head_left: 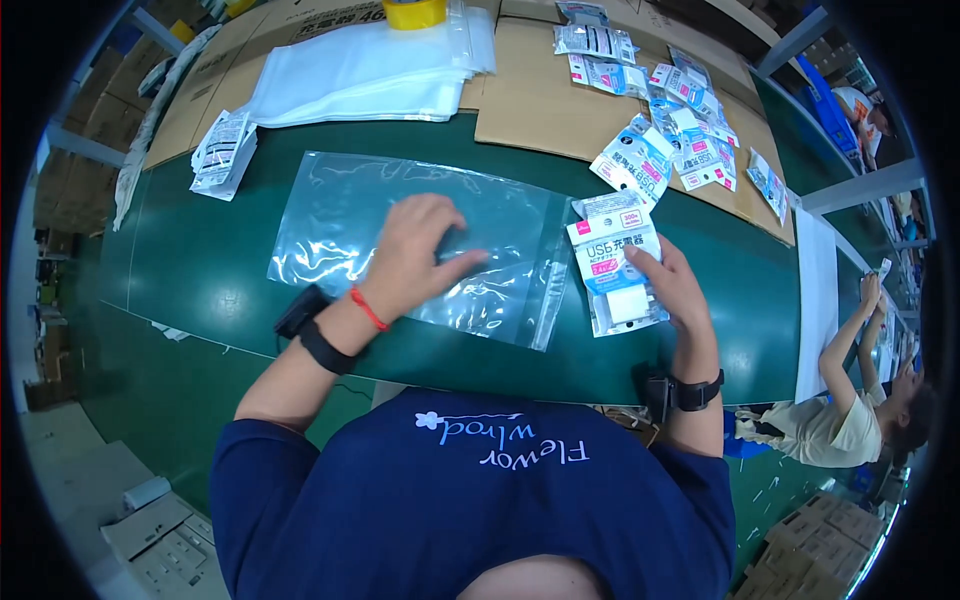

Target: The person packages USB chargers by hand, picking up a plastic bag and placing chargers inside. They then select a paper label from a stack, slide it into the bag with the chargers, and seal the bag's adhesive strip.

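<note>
A large clear zip bag [345, 205] lies flat on the green table, its zip end toward the right. My left hand [418, 255] rests over the bag, thumb and fingers apart, holding nothing. In my right hand [675, 282] is a USB charger packet [612, 262], a white and blue pouch with a white block showing low in its front. My thumb lies on the packet's face; the fingers behind it are hidden. The packet stands just beyond the bag's zip end. Farther back, more charger packets [640, 160] lie in a loose heap.
A cardboard sheet [535, 95] under the heap covers the table's far right. Stacked clear bags [350, 75] with a yellow tape roll [414, 13] lie at the back. Left of them sits a pile of printed slips [224, 155]. Another person [850, 380] works at the far right.
</note>
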The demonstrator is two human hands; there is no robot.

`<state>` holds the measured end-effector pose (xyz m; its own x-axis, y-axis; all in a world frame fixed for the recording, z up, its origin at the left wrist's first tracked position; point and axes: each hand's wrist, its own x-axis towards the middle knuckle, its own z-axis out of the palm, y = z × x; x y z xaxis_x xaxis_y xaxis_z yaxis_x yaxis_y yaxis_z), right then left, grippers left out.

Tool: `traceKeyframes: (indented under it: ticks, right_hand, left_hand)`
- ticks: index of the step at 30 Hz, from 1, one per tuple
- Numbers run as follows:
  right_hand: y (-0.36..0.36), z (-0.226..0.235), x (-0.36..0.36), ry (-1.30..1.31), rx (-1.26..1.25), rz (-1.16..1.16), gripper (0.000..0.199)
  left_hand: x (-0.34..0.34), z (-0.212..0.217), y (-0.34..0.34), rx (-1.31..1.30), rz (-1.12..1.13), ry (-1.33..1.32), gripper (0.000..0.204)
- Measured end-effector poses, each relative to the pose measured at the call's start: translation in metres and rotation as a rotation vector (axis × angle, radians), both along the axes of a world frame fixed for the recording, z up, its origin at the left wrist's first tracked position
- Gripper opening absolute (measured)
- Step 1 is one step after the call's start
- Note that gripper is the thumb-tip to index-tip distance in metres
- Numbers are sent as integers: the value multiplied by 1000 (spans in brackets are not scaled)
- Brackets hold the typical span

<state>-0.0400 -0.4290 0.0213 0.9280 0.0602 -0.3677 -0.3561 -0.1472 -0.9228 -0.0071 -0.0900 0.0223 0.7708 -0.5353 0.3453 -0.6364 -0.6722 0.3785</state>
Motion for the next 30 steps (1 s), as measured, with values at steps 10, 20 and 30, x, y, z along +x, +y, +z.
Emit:
traceKeyframes:
  ticks: [10, 20, 30]
  right_hand:
    - [2, 26, -8, -62, 40, 61, 45]
    - [33, 27, -1, -15, -222, 499, 44]
    - [25, 26, 1, -49, -170, 482, 42]
  left_hand:
    - [-5, -34, -56, -212, -4, 90, 14]
    - [-12, -21, -63, -473, -157, 3, 9]
    - [-10, -18, -62, -564, -190, 105, 10]
